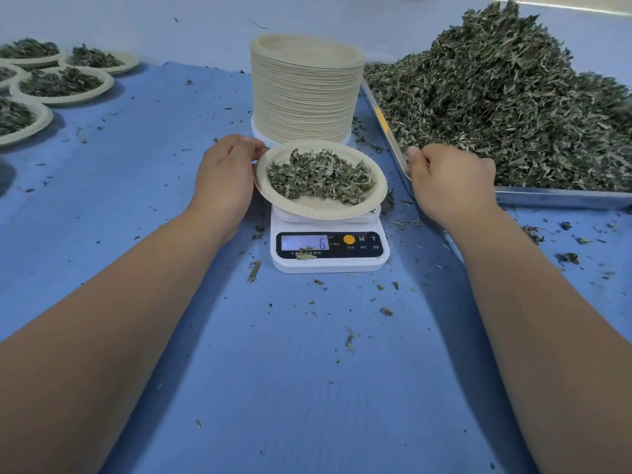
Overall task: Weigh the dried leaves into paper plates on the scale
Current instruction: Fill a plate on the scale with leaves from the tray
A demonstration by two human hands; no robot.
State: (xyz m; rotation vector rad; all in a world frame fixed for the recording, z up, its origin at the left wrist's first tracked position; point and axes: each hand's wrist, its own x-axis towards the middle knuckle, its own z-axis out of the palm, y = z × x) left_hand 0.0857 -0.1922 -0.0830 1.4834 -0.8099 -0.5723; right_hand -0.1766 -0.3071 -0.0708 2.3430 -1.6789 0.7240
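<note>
Scale: a white digital kitchen scale (330,248) sits mid-table on a blue mat (273,371); its display reads 6.
Plate on scale: a paper plate (307,209) rests on the platform, tilted, with a small mound of dried leaves (319,176) in it.
Left hand: the left hand (225,172) holds the plate's rim at 9 o'clock, fingers curled around the edge.
Right hand: the right hand (451,179) is at 3 o'clock of the scale, curled over the corner of a metal tray (561,197); I cannot tell whether it holds leaves.
Leaf supply: a large heap of dried leaves (513,97) fills the tray, at 2 o'clock.
Spare plates: a tall stack of paper plates (304,94) stands at 12 o'clock, just behind the scale.
Filled plates: several filled plates (61,83) lie at 10 o'clock, well apart from the scale.
Mat: leaf crumbs are scattered around the scale.
</note>
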